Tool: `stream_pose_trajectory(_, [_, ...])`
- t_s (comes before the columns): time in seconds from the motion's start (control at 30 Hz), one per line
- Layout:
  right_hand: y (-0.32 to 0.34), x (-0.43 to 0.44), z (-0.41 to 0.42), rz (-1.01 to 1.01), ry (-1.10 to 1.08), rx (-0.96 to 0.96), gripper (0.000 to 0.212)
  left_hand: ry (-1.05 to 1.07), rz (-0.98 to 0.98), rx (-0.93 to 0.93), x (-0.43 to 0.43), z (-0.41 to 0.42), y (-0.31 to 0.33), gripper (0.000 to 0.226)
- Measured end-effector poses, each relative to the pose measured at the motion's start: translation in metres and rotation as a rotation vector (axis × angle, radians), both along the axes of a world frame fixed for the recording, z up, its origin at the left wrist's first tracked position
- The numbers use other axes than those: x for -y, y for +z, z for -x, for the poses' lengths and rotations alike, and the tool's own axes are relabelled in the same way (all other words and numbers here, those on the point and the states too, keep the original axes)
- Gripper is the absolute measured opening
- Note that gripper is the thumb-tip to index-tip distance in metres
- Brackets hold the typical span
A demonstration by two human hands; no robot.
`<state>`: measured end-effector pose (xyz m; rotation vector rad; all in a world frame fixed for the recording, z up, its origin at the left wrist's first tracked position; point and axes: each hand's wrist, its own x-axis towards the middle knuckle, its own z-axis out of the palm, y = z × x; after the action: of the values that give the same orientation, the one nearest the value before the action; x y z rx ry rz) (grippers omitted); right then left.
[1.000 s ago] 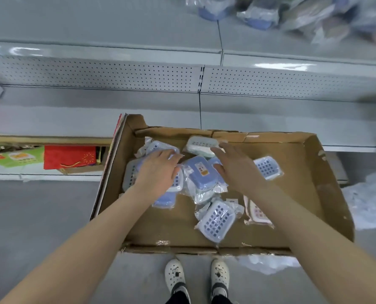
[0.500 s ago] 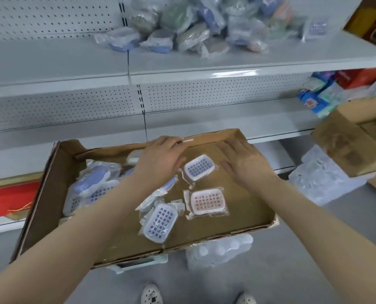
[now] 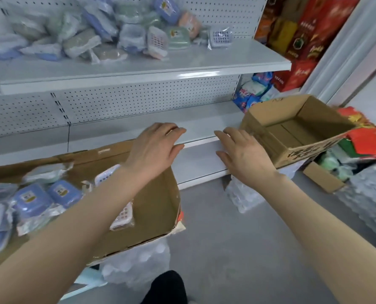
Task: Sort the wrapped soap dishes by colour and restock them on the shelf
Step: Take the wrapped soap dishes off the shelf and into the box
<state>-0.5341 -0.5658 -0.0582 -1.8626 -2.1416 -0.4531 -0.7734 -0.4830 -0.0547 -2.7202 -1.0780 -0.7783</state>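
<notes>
1. Both hands are empty. My left hand [image 3: 156,148] and right hand [image 3: 245,154] hover flat with relaxed fingers over the front edge of the white metal lower shelf [image 3: 204,128].
2. The clear-wrapped blue plastic soap dishes [image 3: 32,201] lie in the shallow brown cardboard tray [image 3: 156,207], down and left of both hands, so the left hand's nearer.
3. The tray's long axis runs along the shelf front, and its right wall sits under my left wrist.
4. My right hand's beside the near corner of the open brown cardboard box [image 3: 303,151]. Can't tell if it's touching.
5. There's bare floor between the tray and the box, so I'd say plenty of swing room.
</notes>
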Motion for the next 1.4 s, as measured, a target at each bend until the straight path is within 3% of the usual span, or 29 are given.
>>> stream_pose_trajectory(0.27, [0.005, -0.040, -0.096, -0.081, -0.017, -0.037, 0.047, -0.041, -0.010, 0.045, -0.044, -0.105, 0.000, 0.037])
stream_pose_trajectory(0.63, [0.019, -0.194, -0.192, -0.101, 0.064, -0.034, 0.048, 0.066, -0.061, 0.082, -0.191, -0.197, 0.018, 0.037])
stream_pose_trajectory(0.87, [0.039, -0.317, -0.226, -0.116, 0.164, -0.041, 0.048, 0.236, -0.041, 0.038, -0.283, -0.208, 0.042, 0.048])
stream_pose_trajectory(1.17, [0.064, -0.486, -0.203, -0.077, 0.355, -0.027, 0.060, 0.629, -0.012, -0.037, -0.380, -0.189, 0.050, 0.079])
stream_pose_trajectory(1.4, [0.070, -0.603, -0.163, 0.062, 0.451, -0.016, 0.070, 0.888, 0.113, -0.135, -0.446, -0.180, 0.049, 0.076])
